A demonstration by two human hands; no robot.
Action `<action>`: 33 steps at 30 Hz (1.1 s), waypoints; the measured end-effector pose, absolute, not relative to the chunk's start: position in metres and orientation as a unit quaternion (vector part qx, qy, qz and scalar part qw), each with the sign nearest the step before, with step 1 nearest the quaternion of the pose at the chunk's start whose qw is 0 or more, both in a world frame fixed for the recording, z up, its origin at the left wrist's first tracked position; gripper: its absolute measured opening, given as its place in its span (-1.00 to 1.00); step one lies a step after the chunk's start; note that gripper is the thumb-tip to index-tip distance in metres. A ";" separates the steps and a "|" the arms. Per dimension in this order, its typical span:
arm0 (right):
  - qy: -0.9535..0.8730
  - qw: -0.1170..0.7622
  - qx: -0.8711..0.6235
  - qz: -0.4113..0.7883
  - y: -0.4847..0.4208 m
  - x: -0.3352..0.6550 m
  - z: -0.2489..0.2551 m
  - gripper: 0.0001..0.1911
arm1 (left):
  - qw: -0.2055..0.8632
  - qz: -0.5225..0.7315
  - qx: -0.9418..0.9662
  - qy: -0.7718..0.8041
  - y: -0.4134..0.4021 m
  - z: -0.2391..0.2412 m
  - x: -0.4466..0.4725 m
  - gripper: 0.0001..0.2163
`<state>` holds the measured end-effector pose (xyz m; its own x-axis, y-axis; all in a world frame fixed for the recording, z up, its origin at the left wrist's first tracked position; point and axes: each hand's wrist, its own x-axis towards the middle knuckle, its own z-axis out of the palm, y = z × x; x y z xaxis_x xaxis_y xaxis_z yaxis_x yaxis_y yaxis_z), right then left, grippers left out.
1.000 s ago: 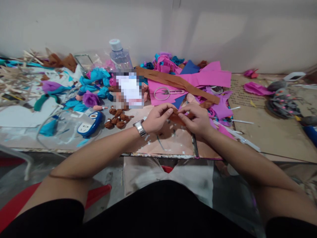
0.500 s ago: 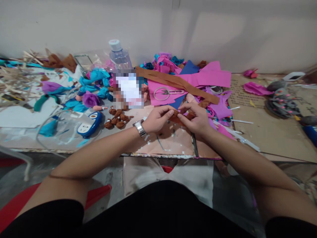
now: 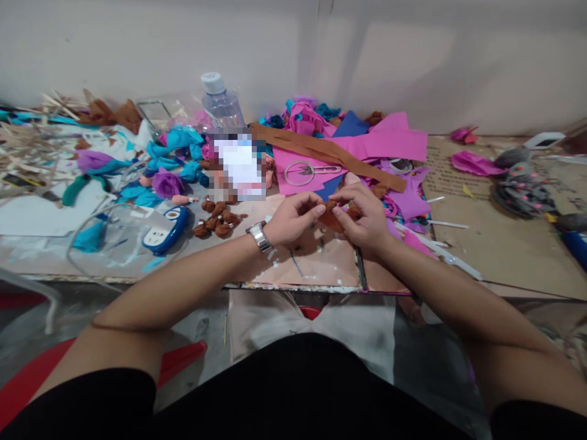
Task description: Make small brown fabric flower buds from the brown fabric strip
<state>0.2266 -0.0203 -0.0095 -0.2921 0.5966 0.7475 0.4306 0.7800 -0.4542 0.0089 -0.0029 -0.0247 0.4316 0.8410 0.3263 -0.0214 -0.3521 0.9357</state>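
A piece of brown crepe paper (image 3: 331,220) is pinched between my two hands, just above the table. My left hand (image 3: 296,217), with a metal watch (image 3: 259,236) on the wrist, grips its left edge between thumb and fingers. My right hand (image 3: 363,214) pinches the other side, thumb and index finger near the left thumb. Fingers hide part of the paper. To the left lies a cluster of small brown paper bundles (image 3: 220,219). Beyond my hands, thread snips (image 3: 305,172) rest on pink paper (image 3: 353,148), beside a long brown strip (image 3: 330,150).
A clear bottle (image 3: 221,104) with a white cap stands at the back. Left are a blue device (image 3: 166,230), turquoise paper pieces (image 3: 177,143) and a purple paper flower (image 3: 167,183). A dark pincushion-like lump with pins (image 3: 518,189) sits on cardboard (image 3: 468,250) at right.
The brown paper between my fingers has turned and shows more of its surface. My fingers have shifted slightly on it; both hands stay in about the same place.
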 end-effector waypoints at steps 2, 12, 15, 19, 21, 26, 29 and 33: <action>-0.797 0.506 -0.318 0.084 -0.020 0.226 -0.010 -0.80 | 0.490 0.443 0.686 0.305 -0.002 -0.026 0.009 -0.49; -0.800 0.492 -0.325 0.106 -0.020 0.227 -0.008 -0.81 | 0.443 0.434 0.721 0.309 -0.003 -0.022 0.007 -0.52; -0.812 0.469 -0.333 0.104 -0.020 0.228 -0.008 -0.79 | 0.393 0.455 0.736 0.311 -0.005 -0.020 0.007 -0.51; -0.816 0.458 -0.339 0.100 -0.019 0.228 -0.009 -0.75 | 0.412 0.452 0.725 0.317 -0.004 -0.022 0.008 -0.51; -0.812 0.461 -0.343 0.099 -0.019 0.228 -0.010 -0.75 | 0.447 0.442 0.709 0.319 -0.003 -0.025 0.008 -0.50; -0.814 0.460 -0.338 0.111 -0.019 0.228 -0.010 -0.74 | 0.471 0.428 0.706 0.311 -0.002 -0.028 0.007 -0.52; -0.813 0.454 -0.345 0.118 -0.019 0.228 -0.010 -0.72 | 0.484 0.419 0.707 0.301 -0.002 -0.027 0.006 -0.52; -0.806 0.453 -0.358 0.127 -0.020 0.229 -0.011 -0.67 | 0.488 0.433 0.699 0.294 0.000 -0.028 0.007 -0.52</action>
<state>0.2286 -0.0201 -0.0110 -0.3325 0.6926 0.6401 0.4618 0.7114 -0.5298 0.0069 -0.0004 -0.0280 0.4520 0.8330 0.3191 -0.0128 -0.3517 0.9360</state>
